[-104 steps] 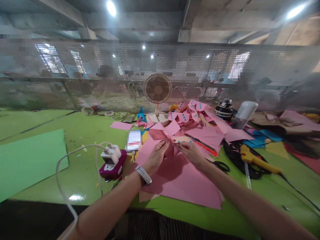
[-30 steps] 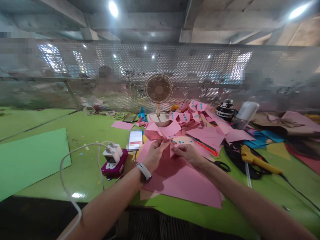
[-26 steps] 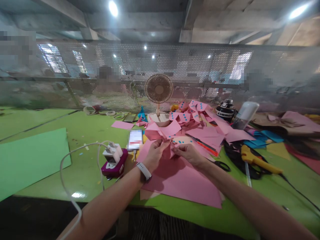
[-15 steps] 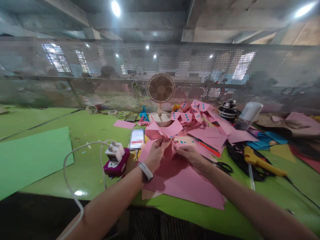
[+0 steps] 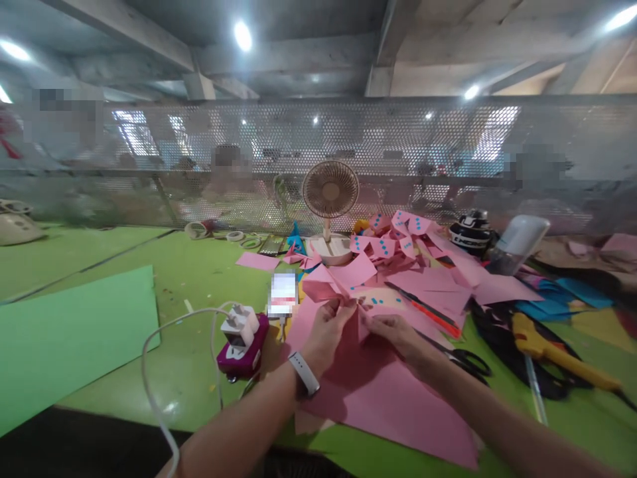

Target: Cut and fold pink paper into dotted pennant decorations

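Note:
My left hand, with a pale watch band at the wrist, pinches a folded piece of pink paper. On the other side, my right hand has its fingers closed on the right edge of that same folded piece. Both hands are just above a large pink sheet lying on the green table. Behind the fingers is a pale strip with blue dots. My fingers partly hide the folds between them.
A red-orange cutter, black scissors and a yellow glue gun lie to the right. Pink cut pieces pile up beside a small fan. Leftward are a phone, a purple power strip and a green sheet.
The view has shifted, so everything appears lower and a little to the right. Both hands keep their hold on the folded pink paper, with only slight finger movement.

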The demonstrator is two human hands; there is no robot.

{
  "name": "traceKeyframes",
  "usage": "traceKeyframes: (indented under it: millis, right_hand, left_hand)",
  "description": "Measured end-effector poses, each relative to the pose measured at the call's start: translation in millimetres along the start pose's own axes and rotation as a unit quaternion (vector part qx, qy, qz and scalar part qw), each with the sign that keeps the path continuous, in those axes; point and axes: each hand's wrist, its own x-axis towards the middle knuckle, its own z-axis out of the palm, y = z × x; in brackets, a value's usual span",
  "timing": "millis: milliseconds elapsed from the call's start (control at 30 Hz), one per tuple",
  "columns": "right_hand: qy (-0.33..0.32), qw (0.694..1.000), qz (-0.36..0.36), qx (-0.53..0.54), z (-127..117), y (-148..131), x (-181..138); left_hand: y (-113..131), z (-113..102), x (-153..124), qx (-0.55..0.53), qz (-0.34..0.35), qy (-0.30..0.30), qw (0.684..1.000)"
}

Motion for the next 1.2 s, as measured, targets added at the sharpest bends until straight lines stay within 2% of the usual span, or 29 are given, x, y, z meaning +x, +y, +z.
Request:
traceKeyframes:
  millis: [133,233,467,633,900,1100,1200]
  right_hand:
    - [0.003,0.996,-0.061,-0.058,-3,-11,-2]
    - [-0.009,0.990,-0.080,-0.117,-6,-19,-4]
    - [-0.045,0.983,-0.040,-0.172,-14,-29,-8]
    - [-0.050,0.982,-0.052,-0.176,-16,-25,-4]
    - [-0.031,0.977,-0.084,-0.194,-18,-23,-1]
    - [0.018,0.969,-0.104,-0.224,-22,-25,1]
    - [0.025,0.965,-0.106,-0.238,-21,-24,1]
  left_hand:
    - [0,-1,-2,0.018,-0.012,0.005,1.000]
    - [-1,-2,-1,0.026,-0.024,0.001,0.999]
    - [0,2,-2,0.021,-0.057,0.001,0.998]
    - [0,1,-1,0.020,-0.059,0.016,0.998]
    - [1,-2,0,0.069,-0.055,-0.013,0.996]
    - [5,-6,-1,0.137,-0.160,-0.026,0.977]
    - [8,-6,-1,0.144,-0.159,-0.041,0.976]
